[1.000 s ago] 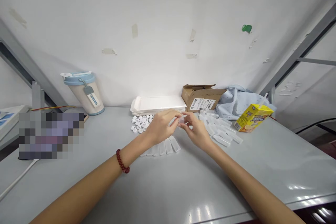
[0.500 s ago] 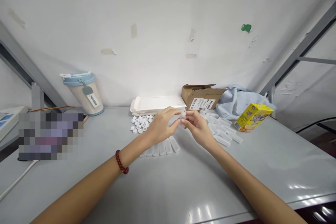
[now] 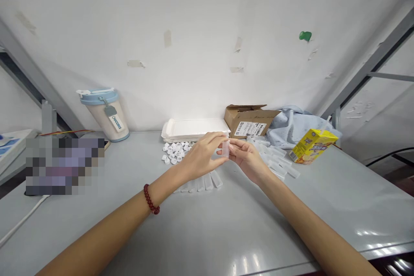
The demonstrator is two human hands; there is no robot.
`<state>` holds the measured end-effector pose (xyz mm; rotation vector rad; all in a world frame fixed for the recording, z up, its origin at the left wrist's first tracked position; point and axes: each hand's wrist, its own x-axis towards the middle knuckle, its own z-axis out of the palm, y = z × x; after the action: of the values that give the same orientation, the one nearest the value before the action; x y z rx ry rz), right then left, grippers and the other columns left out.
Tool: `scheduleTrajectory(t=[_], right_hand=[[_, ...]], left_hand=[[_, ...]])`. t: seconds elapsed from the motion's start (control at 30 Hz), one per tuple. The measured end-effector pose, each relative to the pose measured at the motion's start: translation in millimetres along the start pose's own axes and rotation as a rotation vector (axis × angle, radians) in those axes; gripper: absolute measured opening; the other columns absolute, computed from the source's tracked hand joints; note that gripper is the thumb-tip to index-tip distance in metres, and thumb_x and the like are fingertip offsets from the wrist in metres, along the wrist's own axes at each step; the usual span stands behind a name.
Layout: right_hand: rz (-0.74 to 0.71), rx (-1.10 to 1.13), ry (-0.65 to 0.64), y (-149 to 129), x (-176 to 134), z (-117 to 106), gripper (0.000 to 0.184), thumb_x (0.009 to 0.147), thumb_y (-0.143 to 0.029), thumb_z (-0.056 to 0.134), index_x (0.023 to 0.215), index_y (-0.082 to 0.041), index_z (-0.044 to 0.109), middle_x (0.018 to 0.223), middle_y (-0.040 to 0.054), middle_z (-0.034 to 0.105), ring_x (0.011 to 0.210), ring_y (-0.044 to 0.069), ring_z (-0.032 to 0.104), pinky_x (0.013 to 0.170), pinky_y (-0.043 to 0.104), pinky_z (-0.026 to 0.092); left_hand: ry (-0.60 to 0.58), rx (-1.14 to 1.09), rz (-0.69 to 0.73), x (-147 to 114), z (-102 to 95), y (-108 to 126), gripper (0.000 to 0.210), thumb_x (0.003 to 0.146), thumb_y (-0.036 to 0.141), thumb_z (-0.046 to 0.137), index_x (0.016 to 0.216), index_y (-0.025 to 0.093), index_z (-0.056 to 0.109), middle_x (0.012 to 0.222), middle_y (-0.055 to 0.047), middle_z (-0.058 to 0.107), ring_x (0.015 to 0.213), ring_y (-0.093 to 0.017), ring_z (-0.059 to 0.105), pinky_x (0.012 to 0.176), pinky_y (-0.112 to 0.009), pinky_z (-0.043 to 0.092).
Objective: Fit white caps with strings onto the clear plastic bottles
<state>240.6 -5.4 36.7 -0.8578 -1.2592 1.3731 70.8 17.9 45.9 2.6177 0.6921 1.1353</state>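
A small translucent plastic tube (image 3: 225, 148) is upright between my two hands, above the table. My left hand (image 3: 207, 155) spans it, with fingertips at its top and thumb by its lower end. From the other side, my right hand (image 3: 244, 155) pinches the tube between thumb and fingers. Small white caps (image 3: 174, 152) lie in a loose pile beyond my left hand. Below that hand, several clear tubes (image 3: 208, 182) rest side by side in a row, partly hidden by it. More loose tubes (image 3: 278, 159) are heaped right of my right hand.
Behind my hands are a stack of white trays (image 3: 194, 127) and an open cardboard box (image 3: 249, 121). A yellow drink carton (image 3: 313, 145) and a light blue cloth (image 3: 289, 125) are at the right. On the left stand a tumbler (image 3: 105, 114) and a blurred-out phone (image 3: 64, 166).
My left thumb has slid down toward the tube's lower end, and my right hand has turned slightly. More of the tube now shows. The whole view has shifted a little.
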Motion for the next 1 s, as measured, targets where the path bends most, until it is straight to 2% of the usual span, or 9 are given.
scheduleTrajectory(t=[0.27, 0.5, 0.7, 0.83, 0.9, 1.0], right_hand=[[0.045, 0.035, -0.143, 0, 1, -7, 0.028, 0.079, -0.034, 0.062, 0.101, -0.017, 0.067, 0.096, 0.0095, 0.07, 0.089, 0.022, 0.066, 0.081, 0.036, 0.049], [0.083, -0.014, -0.163, 1, -2, -2, 0.02, 0.075, -0.031, 0.067, 0.089, -0.017, 0.068, 0.073, 0.0032, 0.067, 0.077, 0.019, 0.066, 0.078, 0.035, 0.049], [0.095, 0.028, -0.166, 0, -1, -3, 0.023, 0.078, -0.033, 0.063, 0.091, -0.015, 0.068, 0.087, 0.0086, 0.069, 0.078, 0.019, 0.066, 0.073, 0.032, 0.05], [0.106, 0.001, -0.198, -1, -1, -4, 0.027, 0.08, -0.037, 0.061, 0.092, -0.014, 0.068, 0.09, 0.0102, 0.069, 0.077, 0.019, 0.065, 0.073, 0.033, 0.049], [0.093, -0.053, -0.174, -1, -1, -3, 0.027, 0.081, -0.037, 0.06, 0.095, -0.015, 0.066, 0.087, 0.008, 0.068, 0.075, 0.017, 0.063, 0.072, 0.031, 0.049], [0.068, -0.156, -0.058, 1, 0, -3, 0.03, 0.078, -0.036, 0.063, 0.101, -0.018, 0.063, 0.077, 0.003, 0.065, 0.071, 0.014, 0.059, 0.065, 0.027, 0.049]], left_hand=[[-0.02, 0.008, -0.014, 1, -0.9, 3, 0.039, 0.076, 0.018, 0.063, 0.113, 0.021, 0.052, 0.12, -0.008, 0.055, 0.113, -0.023, 0.049, 0.093, -0.038, 0.044], [-0.105, 0.08, -0.008, 0, 1.7, 8, 0.033, 0.075, 0.012, 0.058, 0.107, 0.022, 0.054, 0.114, -0.006, 0.059, 0.106, -0.023, 0.051, 0.089, -0.038, 0.043], [-0.037, 0.069, -0.032, 0, 3.0, 9, 0.041, 0.076, 0.019, 0.062, 0.114, 0.021, 0.048, 0.116, -0.007, 0.057, 0.108, -0.024, 0.049, 0.09, -0.039, 0.041], [-0.033, 0.068, -0.039, 0, 2.3, 10, 0.03, 0.075, 0.019, 0.063, 0.104, 0.021, 0.052, 0.109, -0.004, 0.059, 0.103, -0.022, 0.05, 0.088, -0.036, 0.041], [-0.038, 0.081, -0.044, 1, 2.1, 10, 0.029, 0.075, 0.017, 0.063, 0.101, 0.021, 0.054, 0.106, -0.003, 0.06, 0.101, -0.022, 0.05, 0.087, -0.036, 0.041], [-0.065, 0.119, -0.067, 0, 3.2, 10, 0.033, 0.074, 0.018, 0.064, 0.105, 0.022, 0.054, 0.105, -0.004, 0.061, 0.101, -0.023, 0.05, 0.086, -0.037, 0.041]])
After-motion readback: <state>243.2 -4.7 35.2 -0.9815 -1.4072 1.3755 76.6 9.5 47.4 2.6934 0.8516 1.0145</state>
